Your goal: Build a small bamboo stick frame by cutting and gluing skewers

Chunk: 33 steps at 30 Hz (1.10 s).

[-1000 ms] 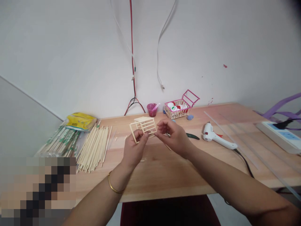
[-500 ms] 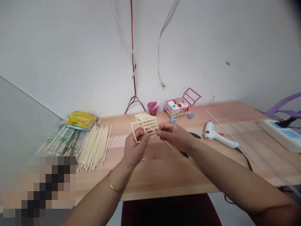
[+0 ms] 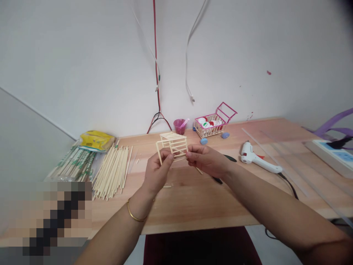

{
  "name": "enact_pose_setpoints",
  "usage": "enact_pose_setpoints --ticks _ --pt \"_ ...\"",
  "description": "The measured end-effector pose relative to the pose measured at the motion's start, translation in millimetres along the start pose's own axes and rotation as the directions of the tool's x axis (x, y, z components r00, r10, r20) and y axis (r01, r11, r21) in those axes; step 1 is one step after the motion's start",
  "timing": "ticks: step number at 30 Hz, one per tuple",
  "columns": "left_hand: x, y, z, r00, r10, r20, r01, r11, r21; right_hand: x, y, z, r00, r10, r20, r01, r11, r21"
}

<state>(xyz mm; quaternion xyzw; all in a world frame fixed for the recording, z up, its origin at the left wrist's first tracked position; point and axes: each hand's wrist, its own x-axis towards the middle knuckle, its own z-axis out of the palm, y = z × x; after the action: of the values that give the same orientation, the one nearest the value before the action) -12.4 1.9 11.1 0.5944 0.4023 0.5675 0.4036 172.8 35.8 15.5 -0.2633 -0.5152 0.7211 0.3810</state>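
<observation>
Stick frame [image 3: 173,136] is hanging above desk [image 3: 193,209], near centre of view, between both hands. Left hand [image 3: 158,171]: thumb and fingers are clamping frame at its 7 o'clock. Right hand [image 3: 208,161]: fingers are pinching lower corner at frame's 4 o'clock; exact contact is hiding behind fingertips. Handling: thin sticks are probably calling for light, even pressure; supporting both sides without twisting should be keeping corners square. Glue gun [image 3: 257,159] is lying at 3 o'clock, stick pile [image 3: 111,173] at 8 o'clock.
</observation>
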Motion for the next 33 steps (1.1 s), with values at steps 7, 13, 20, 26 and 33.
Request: enact_pose_setpoints --ticks 7,13,20,26,33 --pt "0.0 0.6 -0.3 0.999 0.034 -0.030 -0.033 0.999 0.028 0.8 4.8 -5.0 1.000 -0.027 0.013 0.028 0.997 -0.075" --pt "0.5 0.5 -2.3 0.999 0.040 -0.017 -0.039 0.997 0.068 0.2 3.2 -4.4 1.000 0.003 0.008 -0.002 0.996 -0.086" --pt "0.6 1.5 -1.5 0.999 0.033 -0.029 -0.030 0.997 0.072 -1.9 0.7 1.8 1.000 0.015 0.011 -0.015 1.000 -0.011" --pt "1.1 2.0 -0.7 0.999 0.032 -0.018 -0.031 0.998 0.051 -1.4 -0.4 4.0 1.000 0.009 -0.024 -0.009 1.000 0.013" --pt "0.2 0.5 -1.1 0.999 0.036 -0.011 -0.035 0.996 0.079 -2.1 5.4 4.4 0.999 -0.044 -0.029 0.043 0.999 -0.031"
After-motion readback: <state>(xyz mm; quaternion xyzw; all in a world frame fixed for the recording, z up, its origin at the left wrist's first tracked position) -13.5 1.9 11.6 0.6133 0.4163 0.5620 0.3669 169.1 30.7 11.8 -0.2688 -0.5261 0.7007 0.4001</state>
